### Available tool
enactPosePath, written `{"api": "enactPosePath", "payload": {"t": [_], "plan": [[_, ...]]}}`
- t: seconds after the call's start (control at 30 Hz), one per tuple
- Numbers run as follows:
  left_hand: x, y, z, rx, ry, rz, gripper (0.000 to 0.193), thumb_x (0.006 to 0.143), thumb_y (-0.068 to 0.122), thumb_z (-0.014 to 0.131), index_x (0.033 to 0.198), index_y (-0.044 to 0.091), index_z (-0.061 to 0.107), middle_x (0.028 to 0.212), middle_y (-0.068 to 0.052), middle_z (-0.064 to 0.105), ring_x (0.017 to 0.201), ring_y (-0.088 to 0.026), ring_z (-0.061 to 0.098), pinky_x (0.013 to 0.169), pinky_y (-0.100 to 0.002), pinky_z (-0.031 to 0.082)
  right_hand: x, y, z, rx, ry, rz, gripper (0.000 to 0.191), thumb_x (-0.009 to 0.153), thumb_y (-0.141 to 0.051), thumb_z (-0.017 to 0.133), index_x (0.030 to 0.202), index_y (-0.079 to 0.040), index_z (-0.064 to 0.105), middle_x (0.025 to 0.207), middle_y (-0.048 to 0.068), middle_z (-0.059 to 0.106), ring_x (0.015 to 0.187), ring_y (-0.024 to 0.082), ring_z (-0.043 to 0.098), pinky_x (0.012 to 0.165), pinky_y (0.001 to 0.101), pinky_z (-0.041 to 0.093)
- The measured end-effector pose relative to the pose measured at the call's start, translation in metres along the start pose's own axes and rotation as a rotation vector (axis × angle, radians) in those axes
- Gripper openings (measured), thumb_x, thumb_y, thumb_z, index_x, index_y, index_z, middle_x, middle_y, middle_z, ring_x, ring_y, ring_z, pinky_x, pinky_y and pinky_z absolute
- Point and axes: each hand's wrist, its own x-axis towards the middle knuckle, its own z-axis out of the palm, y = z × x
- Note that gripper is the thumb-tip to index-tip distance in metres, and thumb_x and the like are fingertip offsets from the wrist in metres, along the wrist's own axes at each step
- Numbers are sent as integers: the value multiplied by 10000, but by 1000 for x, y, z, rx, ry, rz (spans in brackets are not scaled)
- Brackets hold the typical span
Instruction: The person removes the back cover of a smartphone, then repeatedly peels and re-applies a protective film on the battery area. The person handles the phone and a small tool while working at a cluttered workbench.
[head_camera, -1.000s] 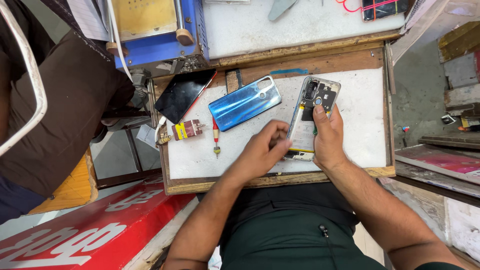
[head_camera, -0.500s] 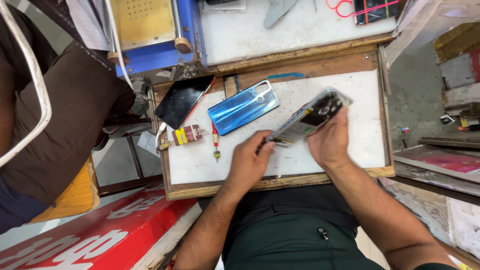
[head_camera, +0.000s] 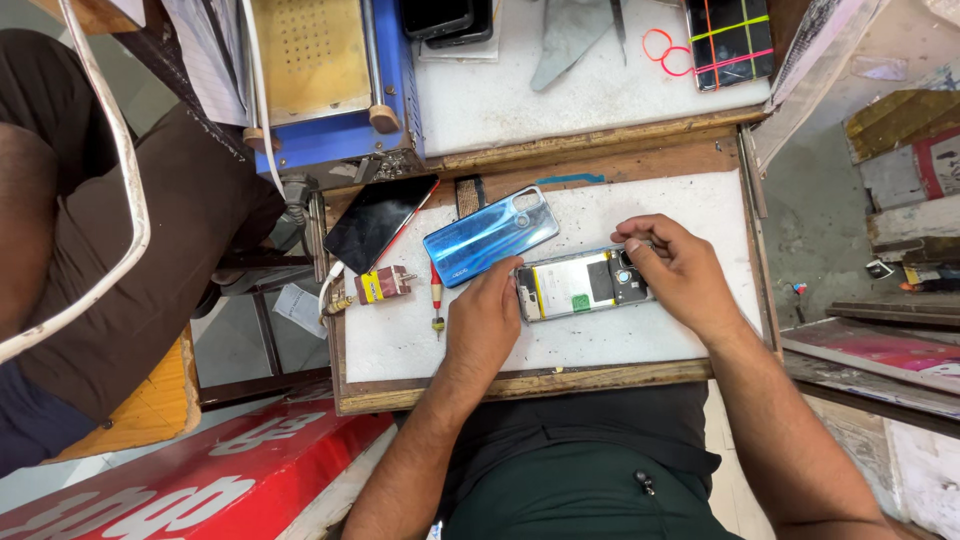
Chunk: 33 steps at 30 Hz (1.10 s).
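Both hands, left hand (head_camera: 485, 325), right hand (head_camera: 680, 275), clamped on opened phone (head_camera: 580, 285), white mat (head_camera: 660, 335) beneath

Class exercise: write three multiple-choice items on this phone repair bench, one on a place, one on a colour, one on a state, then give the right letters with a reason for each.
1. Where does the opened phone lie?
A. flat on the white mat
B. on the blue machine
C. on the floor

2. What colour is the loose back cover?
A. red
B. blue
C. green

3. How is the opened phone held?
A. left hand only
B. untouched
C. both hands, right hand at the camera end

Answers: A, it rests level on the mat; B, its glossy shell is blue; C, a hand meets each end.
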Motion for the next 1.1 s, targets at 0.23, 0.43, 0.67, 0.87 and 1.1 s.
{"api": "enactPosePath", "payload": {"t": [0.23, 0.43, 0.67, 0.87, 1.1], "plan": [[-18, -4, -30, 128, 196, 68, 125, 981, 136, 690, 1094, 84, 704, 996, -130, 748, 860, -323, 732, 749, -400, 594, 2, -21, 10, -496, 128, -53, 153, 999, -131, 639, 1112, -111, 740, 1043, 110, 770, 898, 218, 750, 688, 314, 567], [-18, -38, -104, 559, 210, 8, 456, 833, 178, 803, 1249, 43, 672, 1270, -164, 640, 1240, -394, 544, 1025, -521, 450, 16, -36, -4, -584, 115, -384, 146, 1030, -100, 653, 1143, -104, 745, 1056, 114, 755, 895, 283, 729, 754, 371, 568], [-12, -34, -103, 699, 242, 5, 520, 797, 205, 817, 1276, 64, 673, 1328, -165, 596, 1313, -411, 476, 1065, -557, 396, 39, -25, -2, -487, 162, -190, 147, 948, -155, 763, 1084, -101, 782, 980, 97, 768, 721, 210, 692, 615, 325, 532], [-9, -15, -64, 482, 116, -179, 431, 930, 261, 786, 1313, 115, 654, 1154, -103, 690, 996, -310, 699, 850, -410, 571, 48, 7, -3, -254, 210, -122, 136, 955, -147, 785, 1020, -33, 752, 940, 56, 764, 797, 124, 683, 704, 255, 547], [10, -17, -31, 554, 155, -126, 575, 892, 148, 771, 1417, 70, 548, 1117, -140, 657, 906, -323, 716, 733, -396, 599, 50, 28, -13, 140, 190, -70, 137, 1101, -92, 548, 1200, -31, 621, 1067, 61, 739, 946, 112, 699, 757, 238, 543]]}}
